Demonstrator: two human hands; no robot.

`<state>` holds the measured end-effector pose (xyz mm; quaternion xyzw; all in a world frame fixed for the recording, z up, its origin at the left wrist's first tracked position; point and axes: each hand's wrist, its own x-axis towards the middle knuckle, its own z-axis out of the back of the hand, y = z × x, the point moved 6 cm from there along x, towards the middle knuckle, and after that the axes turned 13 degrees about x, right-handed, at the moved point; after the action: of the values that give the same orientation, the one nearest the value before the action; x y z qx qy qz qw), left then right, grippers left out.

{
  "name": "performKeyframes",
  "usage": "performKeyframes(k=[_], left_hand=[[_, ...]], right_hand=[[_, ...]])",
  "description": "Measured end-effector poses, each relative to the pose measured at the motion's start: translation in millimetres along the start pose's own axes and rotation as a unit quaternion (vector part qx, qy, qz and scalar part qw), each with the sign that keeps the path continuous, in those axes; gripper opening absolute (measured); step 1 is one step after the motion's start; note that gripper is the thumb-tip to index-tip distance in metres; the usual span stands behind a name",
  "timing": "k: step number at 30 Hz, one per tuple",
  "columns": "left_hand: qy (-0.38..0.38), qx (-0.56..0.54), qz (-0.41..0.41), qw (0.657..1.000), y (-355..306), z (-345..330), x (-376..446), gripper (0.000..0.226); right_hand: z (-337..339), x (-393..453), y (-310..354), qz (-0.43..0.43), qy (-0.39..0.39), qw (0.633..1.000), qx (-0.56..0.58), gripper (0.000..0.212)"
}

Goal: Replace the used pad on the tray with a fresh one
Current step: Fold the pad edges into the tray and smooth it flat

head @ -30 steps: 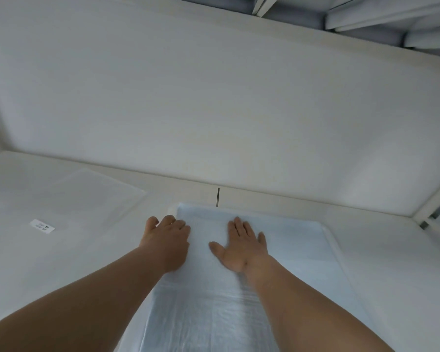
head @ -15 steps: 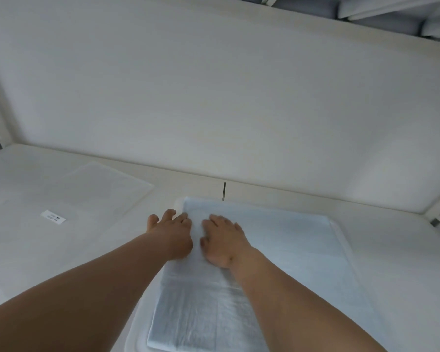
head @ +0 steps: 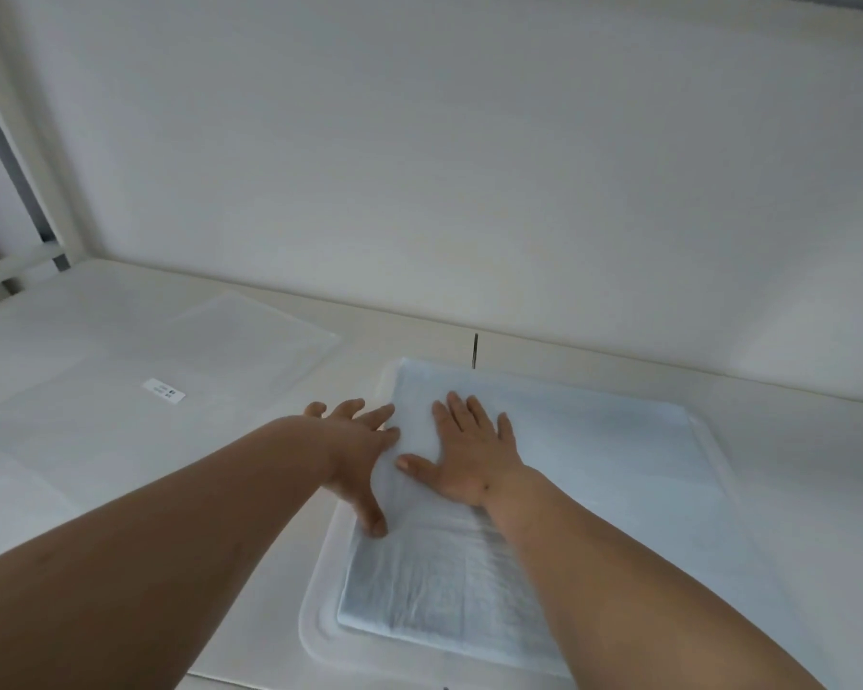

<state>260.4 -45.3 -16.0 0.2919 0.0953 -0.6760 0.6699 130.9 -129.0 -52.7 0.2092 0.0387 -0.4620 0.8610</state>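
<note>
Both hands spread flat: left hand [head: 357, 443] and right hand [head: 469, 455] press the pale blue pad [head: 544, 490] in the white tray [head: 320, 605]. Uneven pushing likely bunches it.

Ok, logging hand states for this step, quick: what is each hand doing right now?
Left hand: open, fingers spread, resting on the pad's left edge.
Right hand: open, flat on the pad, holding nothing.
</note>
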Motion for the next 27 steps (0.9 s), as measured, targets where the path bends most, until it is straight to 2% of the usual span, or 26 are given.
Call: performKeyframes(k=[3, 6, 8, 14, 19, 24, 26, 27], left_hand=[[-0.002, -0.001, 0.004, 1.0, -1, -3, -5, 0.127], [-0.002, 0.0, 0.013, 1.0, -2, -5, -4, 0.127], [-0.004, 0.003, 0.019, 1.0, -4, -3, -5, 0.127], [-0.018, 0.024, 0.028, 0.999, -8, -1, -10, 0.119], [-0.074, 0.044, 0.009, 0.996, -22, 7, -26, 0.086], [-0.045, 0.013, 0.036, 0.998, -21, -5, -49, 0.11], [-0.071, -0.023, 0.07, 0.995, -21, -10, -60, 0.11], [-0.096, -0.051, 0.094, 0.99, -21, -12, -64, 0.102]], right_hand=[[3, -6, 7, 0.01, -0.018, 1.0, -0.013, 0.097], [4, -20, 30, 0.065, -0.064, 0.996, -0.017, 0.071], [-3, -33, 45, 0.096, -0.071, 0.993, 0.0, 0.066], [-19, -59, 45, 0.076, 0.007, 0.996, 0.04, 0.086], [-30, -76, 43, 0.093, 0.057, 0.994, 0.031, 0.104], [-30, -83, 39, 0.12, 0.05, 0.991, 0.018, 0.118], [-31, -85, 39, 0.125, 0.047, 0.991, 0.011, 0.117], [-31, -85, 38, 0.124, 0.046, 0.991, 0.013, 0.114]])
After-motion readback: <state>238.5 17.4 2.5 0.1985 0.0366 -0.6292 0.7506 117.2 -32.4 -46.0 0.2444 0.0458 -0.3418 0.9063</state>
